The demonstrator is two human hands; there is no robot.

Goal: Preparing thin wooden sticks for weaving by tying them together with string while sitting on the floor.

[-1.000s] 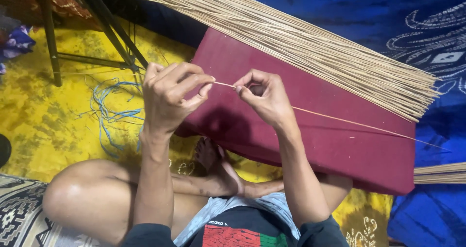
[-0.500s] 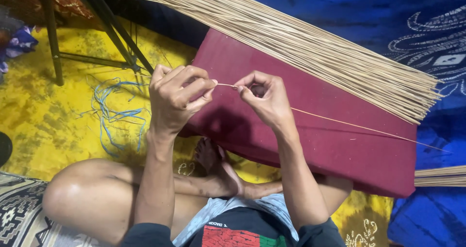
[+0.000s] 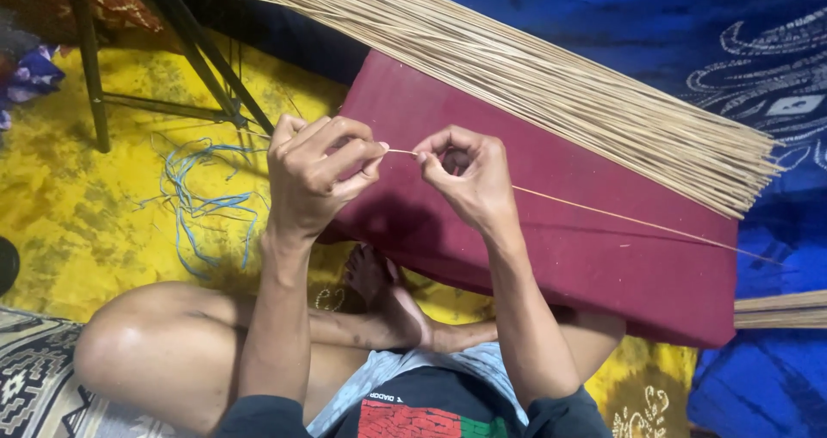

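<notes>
Closest to us we see our own crossed legs and a bare foot [image 3: 383, 296] on the yellow patterned cloth [image 3: 77, 205]. Above them our left hand [image 3: 314, 175] is curled tight, fingers pinched down on the near end of a single thin stick [image 3: 620, 218]. Our right hand [image 3: 465, 180] faces it, thumb and forefinger nipped closed on the same stick just beside the left, the other fingers loosely bent. From that grip the stick runs out to the right, low over the dark red cushion [image 3: 586, 266], its tip ending past the cushion's far corner over the blue cloth [image 3: 775, 378]. A tangle of blue string [image 3: 202, 205] lies on the yellow cloth left of our hands. Farther off a big fanned bundle of pale sticks [image 3: 551, 85] rests across the cushion's upper edge, with dark wooden legs [image 3: 198, 55] behind. We judge the work far from finished: one stick is in hand, the bundle looks full, and few sticks [image 3: 780, 309] lie apart at the right edge
</notes>
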